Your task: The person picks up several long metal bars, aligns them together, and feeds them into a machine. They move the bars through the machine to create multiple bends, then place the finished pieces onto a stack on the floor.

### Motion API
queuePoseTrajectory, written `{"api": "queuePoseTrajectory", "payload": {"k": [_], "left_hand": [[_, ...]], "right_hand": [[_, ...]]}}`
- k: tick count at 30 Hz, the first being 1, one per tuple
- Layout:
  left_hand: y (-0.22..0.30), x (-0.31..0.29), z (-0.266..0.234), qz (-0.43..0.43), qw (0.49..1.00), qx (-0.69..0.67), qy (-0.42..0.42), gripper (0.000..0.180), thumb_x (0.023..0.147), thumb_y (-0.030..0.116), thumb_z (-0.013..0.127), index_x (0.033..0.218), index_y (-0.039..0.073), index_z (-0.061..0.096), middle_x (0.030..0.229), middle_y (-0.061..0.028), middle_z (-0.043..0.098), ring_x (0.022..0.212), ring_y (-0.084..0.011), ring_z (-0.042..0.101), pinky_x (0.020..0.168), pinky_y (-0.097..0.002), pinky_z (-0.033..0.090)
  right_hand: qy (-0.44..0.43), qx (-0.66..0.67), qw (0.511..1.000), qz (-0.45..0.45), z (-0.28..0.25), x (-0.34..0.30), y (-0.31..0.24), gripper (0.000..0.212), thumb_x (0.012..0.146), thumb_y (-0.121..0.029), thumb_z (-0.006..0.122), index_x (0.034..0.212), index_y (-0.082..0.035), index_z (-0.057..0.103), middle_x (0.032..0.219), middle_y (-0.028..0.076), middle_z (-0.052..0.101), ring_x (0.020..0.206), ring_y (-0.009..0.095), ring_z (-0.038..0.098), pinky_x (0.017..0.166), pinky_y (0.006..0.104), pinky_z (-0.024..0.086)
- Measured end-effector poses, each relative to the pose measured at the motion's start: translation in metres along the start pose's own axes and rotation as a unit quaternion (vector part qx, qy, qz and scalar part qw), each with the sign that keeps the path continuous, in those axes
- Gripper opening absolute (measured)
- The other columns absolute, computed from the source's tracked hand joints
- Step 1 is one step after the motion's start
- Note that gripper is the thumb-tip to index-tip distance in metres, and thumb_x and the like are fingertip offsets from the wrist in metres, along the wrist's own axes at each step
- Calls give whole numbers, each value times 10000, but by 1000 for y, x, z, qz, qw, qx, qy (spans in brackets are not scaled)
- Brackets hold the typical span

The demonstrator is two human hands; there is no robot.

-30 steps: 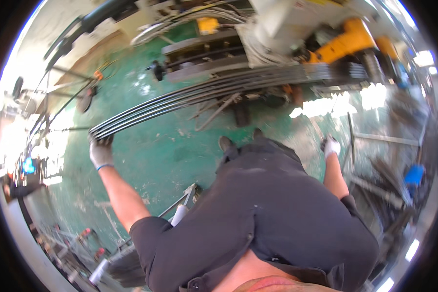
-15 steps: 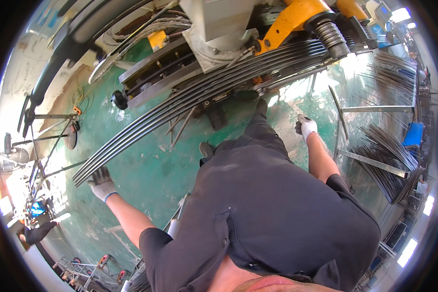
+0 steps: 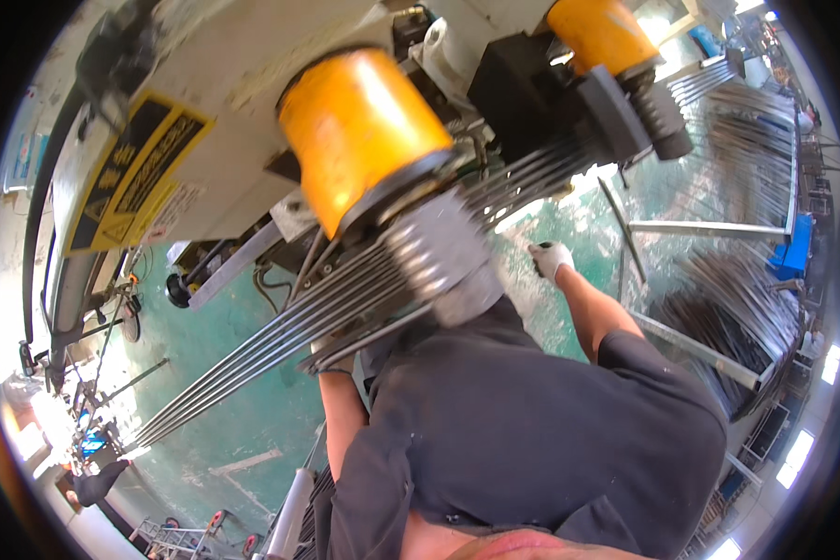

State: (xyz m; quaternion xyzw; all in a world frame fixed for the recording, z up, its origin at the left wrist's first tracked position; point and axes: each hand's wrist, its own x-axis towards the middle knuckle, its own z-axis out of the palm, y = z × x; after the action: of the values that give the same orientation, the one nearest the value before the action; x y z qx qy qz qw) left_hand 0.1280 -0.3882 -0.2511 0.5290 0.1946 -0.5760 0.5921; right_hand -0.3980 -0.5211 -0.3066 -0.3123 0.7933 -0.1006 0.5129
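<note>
A bundle of long metal rods [image 3: 243, 359] slants from the lower left up to a grey grooved roller block [image 3: 443, 250] under an orange cylinder [image 3: 364, 131]. My left hand [image 3: 338, 358], gloved, is low beside the rods near the block, touching or just behind shorter rod ends. Those rods hide most of its fingers, so its grip is unclear. My right hand [image 3: 554, 260], in a white glove with dark fingertips, hangs to the right of the block, apart from the rods. Its fingers are curled in, and nothing shows in them.
A second orange cylinder [image 3: 602, 35] sits at the upper right of the machine. A yellow and black warning label [image 3: 140, 173] marks the machine's pale panel. Metal racks [image 3: 709, 230] with piles of thin rods stand at right. A person's dark sleeve [image 3: 101, 482] shows at far left.
My view has shifted closer to the machine, and the orange cylinder and roller block now fill the middle. My left hand has gone from the rods' far left ends to near the block.
</note>
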Motion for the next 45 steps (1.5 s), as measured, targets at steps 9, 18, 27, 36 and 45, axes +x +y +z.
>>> {"api": "queuePoseTrajectory", "payload": {"k": [9, 18, 27, 36, 45], "left_hand": [[-2, 0, 25, 58, 989, 135, -3, 229, 1088, 282, 587, 1138, 95, 707, 917, -67, 693, 764, -231, 628, 643, -380, 497], [-26, -23, -3, 27, 990, 103, -92, 226, 1109, 259, 546, 1052, 81, 672, 941, -94, 673, 727, -237, 549, 638, -398, 447], [14, -58, -38, 108, 984, 39, -136, 326, 1117, 341, 486, 1044, 82, 668, 1018, -88, 711, 860, -293, 637, 789, -440, 538], [9, -139, -12, 237, 970, -55, -15, 319, 1109, 400, 534, 1114, 103, 650, 1129, -106, 700, 1033, -314, 650, 901, -460, 556], [10, -189, 18, 345, 933, -68, -83, 504, 1100, 505, 509, 1247, 39, 631, 1193, -173, 683, 1090, -356, 605, 1053, -516, 473]], "right_hand": [[-45, 8, 999, 23, -25, -16, 46, 310, 1000, -323, 715, 979, -15, 732, 735, 49, 646, 596, 162, 605, 557, 347, 522], [6, -60, 996, 62, -46, -108, 150, 362, 980, -327, 715, 1109, 8, 766, 831, 82, 727, 662, 179, 670, 602, 355, 561], [29, -34, 997, 62, -74, -103, 180, 332, 988, -321, 722, 1075, -5, 772, 797, 92, 726, 653, 191, 672, 605, 362, 558], [80, -56, 991, -89, -152, -13, 117, 391, 957, -330, 714, 1156, 2, 765, 839, 102, 744, 713, 181, 693, 680, 348, 571], [30, -22, 987, -159, -213, -6, 38, 309, 992, -278, 704, 1121, -2, 755, 845, 70, 726, 687, 148, 657, 639, 324, 545]]}}
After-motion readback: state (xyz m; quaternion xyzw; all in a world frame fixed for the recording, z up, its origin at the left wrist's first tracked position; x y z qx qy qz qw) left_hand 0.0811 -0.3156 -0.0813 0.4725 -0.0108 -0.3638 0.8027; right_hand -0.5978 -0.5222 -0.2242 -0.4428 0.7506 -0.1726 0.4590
